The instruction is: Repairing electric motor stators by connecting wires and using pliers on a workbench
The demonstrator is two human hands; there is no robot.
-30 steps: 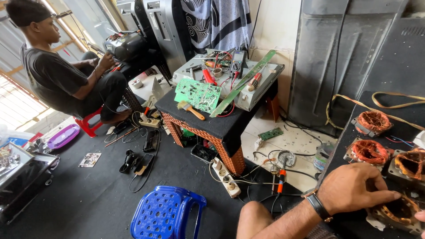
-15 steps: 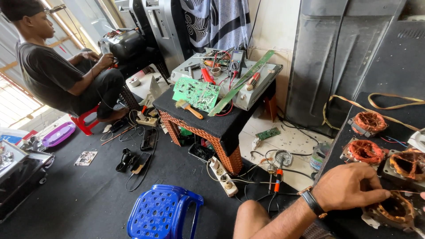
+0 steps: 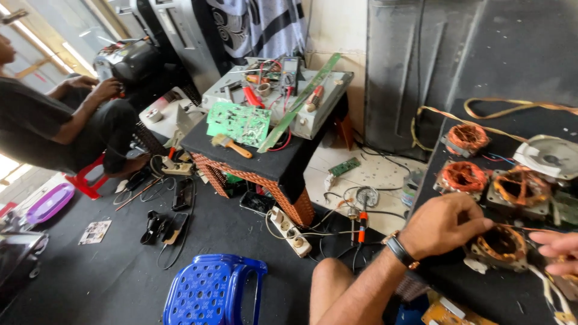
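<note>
The right hand (image 3: 557,250) was cut off by the frame edge beside the motor stator (image 3: 500,244); whether it gripped anything could not be told. The left hand (image 3: 445,224), wristwatch (image 3: 400,251) on its wrist, lay curled against the stator's left side, fingers pinched on a copper wire (image 3: 518,227) running across it. The stator sat on a black-covered bench (image 3: 481,289), nearest of several copper-wound coils (image 3: 462,176).

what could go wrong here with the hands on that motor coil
The left hand pinches thin copper wire at the motor coil; a hard pull might snap it. The right hand sits close by, so loose strands could nick fingers. Other coils crowd the mat's edge and could get knocked toward the power strip on the floor.
</note>
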